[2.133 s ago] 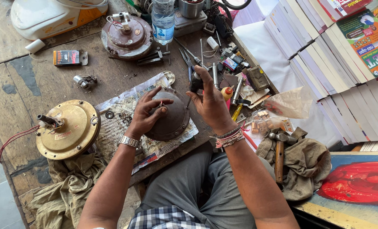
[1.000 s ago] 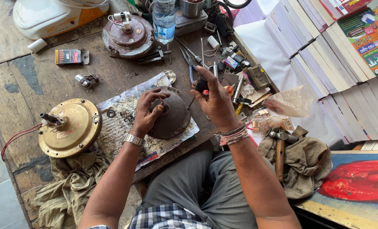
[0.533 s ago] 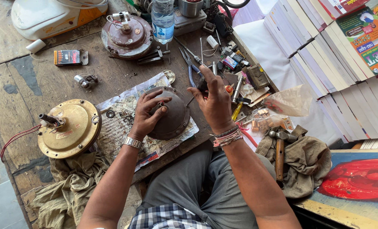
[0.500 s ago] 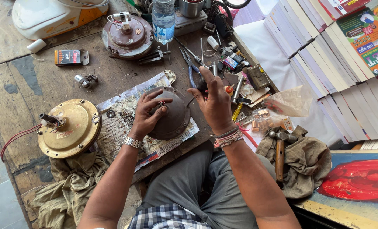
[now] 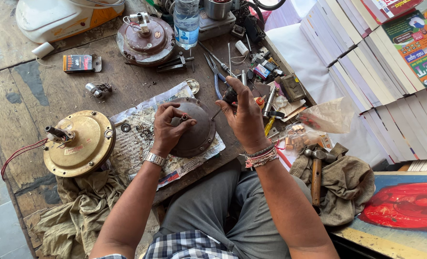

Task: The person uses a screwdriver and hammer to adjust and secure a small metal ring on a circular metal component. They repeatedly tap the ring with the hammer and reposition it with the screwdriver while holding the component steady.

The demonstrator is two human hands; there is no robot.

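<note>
- Your left hand (image 5: 169, 125) clasps the dark brown domed metal motor cover (image 5: 194, 128) — fingertips pinching at its centre.
- Your right hand (image 5: 244, 117) grips a dark-handled screwdriver (image 5: 228, 98) — tip against the cover.

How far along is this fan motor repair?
Done: the gold motor housing lies set aside on the bench. In hand: the left hand pinches a small part at the hub of the dark domed cover on the newspaper, while the right hand grips a dark-handled tool. Left: the two shells lie apart, not yet rejoined.
</note>
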